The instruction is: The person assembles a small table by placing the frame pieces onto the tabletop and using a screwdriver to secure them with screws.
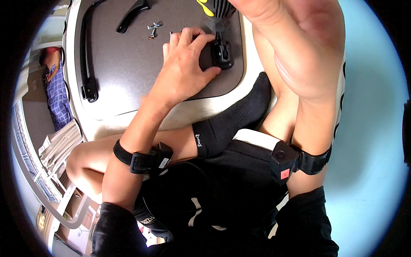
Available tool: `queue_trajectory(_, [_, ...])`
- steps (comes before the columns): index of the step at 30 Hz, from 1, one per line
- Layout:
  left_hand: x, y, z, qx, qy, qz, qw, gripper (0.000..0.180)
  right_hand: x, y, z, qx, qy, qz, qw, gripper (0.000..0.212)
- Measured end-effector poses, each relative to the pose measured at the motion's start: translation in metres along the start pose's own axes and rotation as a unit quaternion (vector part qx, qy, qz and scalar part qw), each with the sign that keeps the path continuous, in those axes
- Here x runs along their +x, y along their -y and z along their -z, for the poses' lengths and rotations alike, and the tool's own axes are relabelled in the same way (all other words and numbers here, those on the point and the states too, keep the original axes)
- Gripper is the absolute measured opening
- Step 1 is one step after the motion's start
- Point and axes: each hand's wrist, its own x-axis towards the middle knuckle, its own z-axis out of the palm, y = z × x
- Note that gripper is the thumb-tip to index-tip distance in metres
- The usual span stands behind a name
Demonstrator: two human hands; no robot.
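A small black plastic piece with rounded corners (223,59) lies at the right side of the dark brown tabletop (128,64). My left hand (183,66) is curled beside it, thumb at its lower edge and index finger near its top, steadying it. Above it stands a screwdriver (219,12) with a ribbed black and yellow handle, its lower end meeting the piece. My right hand (299,47) reaches up to that handle; its thumb side is against it, while most fingers run out of the picture's upper edge.
Several loose screws (154,30) lie beyond my left hand. Left of them are a curved black part (132,16) and a long black bar (85,55) with a bracket end. My socked foot (239,107) is close to the table's pale edge. Another person (55,85) is at far left.
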Motion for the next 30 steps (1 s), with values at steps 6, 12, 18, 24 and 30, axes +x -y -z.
queue_trajectory(6, [0.002,-0.002,-0.001,0.000,-0.004,0.014,1.000,0.061,-0.002,0.001,-0.001,-0.058,0.024,-0.014,0.998,0.046])
queue_trajectory(12, [-0.001,0.007,-0.013,0.004,0.002,0.019,1.000,0.063,-0.008,0.001,-0.003,-0.092,0.040,-0.017,0.995,0.045])
queue_trajectory(18, [0.000,0.000,-0.009,-0.041,0.026,0.031,0.998,0.069,-0.012,0.001,0.002,-0.111,0.037,-0.021,0.993,0.045])
queue_trajectory(24, [0.002,0.004,-0.008,0.005,0.023,0.005,1.000,0.071,-0.014,0.002,0.004,-0.117,0.029,-0.019,0.993,0.045])
queue_trajectory(30, [-0.002,0.008,-0.001,0.015,0.042,-0.023,0.999,0.070,-0.022,0.006,0.004,-0.121,0.018,-0.016,0.992,0.045])
